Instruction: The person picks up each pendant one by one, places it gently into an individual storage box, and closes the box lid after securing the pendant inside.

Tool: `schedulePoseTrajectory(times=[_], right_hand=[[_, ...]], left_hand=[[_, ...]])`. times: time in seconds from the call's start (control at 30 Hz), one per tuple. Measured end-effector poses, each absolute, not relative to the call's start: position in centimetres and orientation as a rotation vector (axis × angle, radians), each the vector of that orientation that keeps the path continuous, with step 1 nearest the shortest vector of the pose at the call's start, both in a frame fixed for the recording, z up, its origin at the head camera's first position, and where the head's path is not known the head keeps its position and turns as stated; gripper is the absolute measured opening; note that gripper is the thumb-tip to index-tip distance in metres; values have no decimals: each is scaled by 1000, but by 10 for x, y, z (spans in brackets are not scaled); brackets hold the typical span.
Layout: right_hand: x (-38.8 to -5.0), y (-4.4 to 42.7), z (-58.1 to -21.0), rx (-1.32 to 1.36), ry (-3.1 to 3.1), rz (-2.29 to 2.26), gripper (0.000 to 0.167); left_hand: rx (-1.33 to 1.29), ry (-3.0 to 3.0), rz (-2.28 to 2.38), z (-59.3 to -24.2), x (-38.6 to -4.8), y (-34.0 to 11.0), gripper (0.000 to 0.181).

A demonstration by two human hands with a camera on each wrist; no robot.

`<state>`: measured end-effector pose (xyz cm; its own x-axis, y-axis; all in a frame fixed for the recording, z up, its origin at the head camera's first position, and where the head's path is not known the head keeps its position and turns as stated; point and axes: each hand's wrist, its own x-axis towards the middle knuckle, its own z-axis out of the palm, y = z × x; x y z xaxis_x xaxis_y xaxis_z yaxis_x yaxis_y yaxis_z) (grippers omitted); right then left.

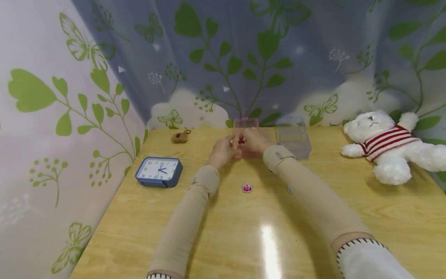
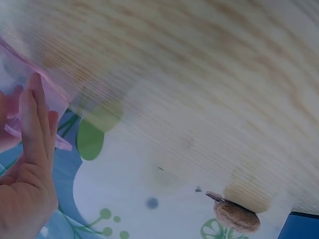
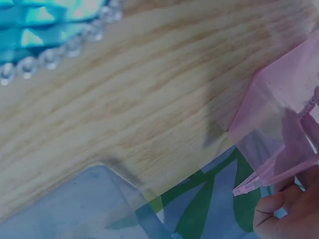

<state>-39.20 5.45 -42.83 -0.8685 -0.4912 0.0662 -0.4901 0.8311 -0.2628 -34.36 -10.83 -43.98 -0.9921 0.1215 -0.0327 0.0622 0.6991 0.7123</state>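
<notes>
A clear pink box (image 1: pixel 246 123) stands at the back of the table with its lid raised. My left hand (image 1: pixel 223 152) lies against the box's left side; in the left wrist view its fingers (image 2: pixel 33 124) are straight along the pink wall. With my right hand (image 1: pixel 256 140) I pinch a dark red gem (image 1: pixel 241 140) at the box opening. Through the pink wall the right wrist view shows its beaded edge and my fingertips. A pink gem (image 1: pixel 247 188) lies on the table in front. Near my right forearm, which partly covers it, is a blue gem (image 3: pixel 45 30).
A clear bluish box (image 1: pixel 294 141) stands right of the pink one. A blue clock (image 1: pixel 159 172) and a small brown trinket (image 1: pixel 179 137) are at left. To the right lies a white teddy bear (image 1: pixel 386 143) in a striped shirt. A patterned curtain (image 1: pixel 216 93) hangs behind.
</notes>
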Motion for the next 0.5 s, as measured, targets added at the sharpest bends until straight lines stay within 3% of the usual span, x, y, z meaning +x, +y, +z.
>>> schedulePoseTrajectory(times=[0.3, 0.5], right_hand=[[-396, 50, -429, -862, 3010, -378, 9], [-394, 55, -419, -797, 2973, -431, 25]], left_hand=[[152, 2858, 1191, -441, -343, -105, 74], [147, 2859, 1184, -439, -344, -105, 76]])
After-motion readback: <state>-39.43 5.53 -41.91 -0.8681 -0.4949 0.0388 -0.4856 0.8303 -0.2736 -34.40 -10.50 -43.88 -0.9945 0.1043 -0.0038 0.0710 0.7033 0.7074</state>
